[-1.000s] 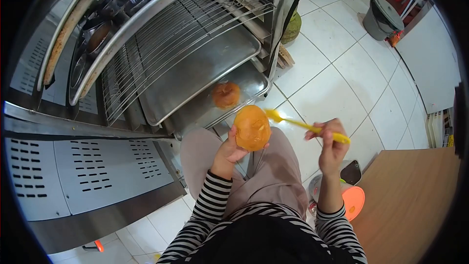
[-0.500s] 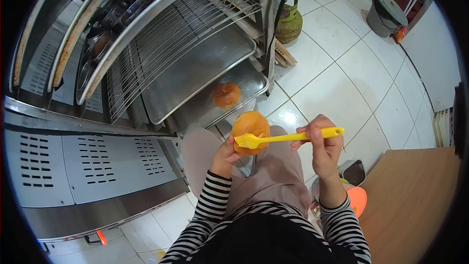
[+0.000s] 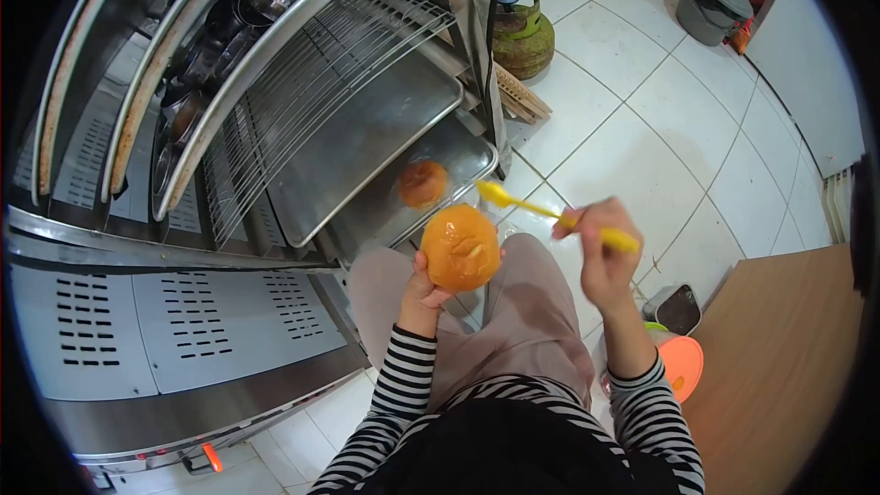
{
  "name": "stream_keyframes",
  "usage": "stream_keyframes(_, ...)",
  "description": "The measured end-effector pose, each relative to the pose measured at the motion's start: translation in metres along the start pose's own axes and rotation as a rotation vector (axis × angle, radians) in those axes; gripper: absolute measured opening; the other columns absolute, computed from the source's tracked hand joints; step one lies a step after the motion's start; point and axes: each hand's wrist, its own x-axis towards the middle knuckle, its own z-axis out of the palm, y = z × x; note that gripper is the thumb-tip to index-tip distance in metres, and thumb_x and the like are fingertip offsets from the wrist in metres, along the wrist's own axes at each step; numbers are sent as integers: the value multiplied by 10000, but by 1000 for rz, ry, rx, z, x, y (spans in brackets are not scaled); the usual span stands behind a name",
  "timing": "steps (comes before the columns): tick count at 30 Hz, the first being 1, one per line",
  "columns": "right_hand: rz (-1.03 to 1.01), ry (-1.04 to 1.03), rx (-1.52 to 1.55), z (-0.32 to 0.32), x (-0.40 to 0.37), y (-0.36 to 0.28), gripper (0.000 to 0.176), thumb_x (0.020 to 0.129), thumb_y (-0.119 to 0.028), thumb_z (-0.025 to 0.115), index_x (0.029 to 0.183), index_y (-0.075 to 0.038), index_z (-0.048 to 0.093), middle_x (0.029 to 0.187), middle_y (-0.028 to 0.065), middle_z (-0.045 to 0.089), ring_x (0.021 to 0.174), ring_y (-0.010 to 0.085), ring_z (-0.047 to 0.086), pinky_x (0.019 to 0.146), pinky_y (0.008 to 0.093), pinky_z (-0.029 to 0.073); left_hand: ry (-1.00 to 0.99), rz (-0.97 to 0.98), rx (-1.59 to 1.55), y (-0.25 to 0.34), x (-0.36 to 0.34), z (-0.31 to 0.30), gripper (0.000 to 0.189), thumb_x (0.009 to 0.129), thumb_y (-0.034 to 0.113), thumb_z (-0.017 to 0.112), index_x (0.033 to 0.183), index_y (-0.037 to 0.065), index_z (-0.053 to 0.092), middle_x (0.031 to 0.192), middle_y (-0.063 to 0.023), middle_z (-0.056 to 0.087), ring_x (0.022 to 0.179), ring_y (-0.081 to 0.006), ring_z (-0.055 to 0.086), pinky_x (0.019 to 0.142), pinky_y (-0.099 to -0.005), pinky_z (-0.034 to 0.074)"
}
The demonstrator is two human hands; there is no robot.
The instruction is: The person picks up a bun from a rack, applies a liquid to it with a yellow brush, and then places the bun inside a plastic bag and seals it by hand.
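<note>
A round, glossy golden bun [image 3: 460, 247] rests in my left hand [image 3: 427, 286], whose fingers curl round its lower edge and underside. My right hand [image 3: 607, 252] is closed on the handle of a yellow brush [image 3: 532, 208]. The brush head points left and hangs just above and right of the bun, apart from it. Another browned bun [image 3: 423, 184] lies on the lowest visible metal tray [image 3: 367, 208] of the rack, beyond my left hand.
A metal rack with a wire shelf [image 3: 302, 73], trays and metal tins stands at the left. Beyond it are a green gas cylinder [image 3: 524, 41] and a grey lidded bucket [image 3: 713, 2]. At the right are a wooden surface [image 3: 779, 357] and an orange lid [image 3: 681, 367].
The brush has lifted off the bun and swung up and right, its handle tilting. The bun's top now faces the camera more fully and looks shinier. The view has shifted slightly.
</note>
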Motion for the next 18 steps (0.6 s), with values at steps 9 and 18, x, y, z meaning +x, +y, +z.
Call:
stream_keyframes(9, -304, -571, 87, 0, -28, -12, 77, 794, -34, 527, 727, 0, 542, 720, 103, 565, 660, 227, 597, 595, 299, 491, 120, 128, -47, 16, 2, 5, 936, 625, 635, 598, 1303, 78, 272, 1304, -185, 322, 1153, -435, 351, 981, -522, 285)
stream_keyframes(18, -305, -338, -42, 7, -41, -13, 174, 858, -134, 485, 787, 20, 526, 744, 136, 548, 585, 218, 597, 562, 298, 485, 108, 121, -140, 18, 5, 20, 923, 643, 595, 614, 1312, 74, 249, 1329, -171, 299, 1204, -409, 303, 994, -495, 280)
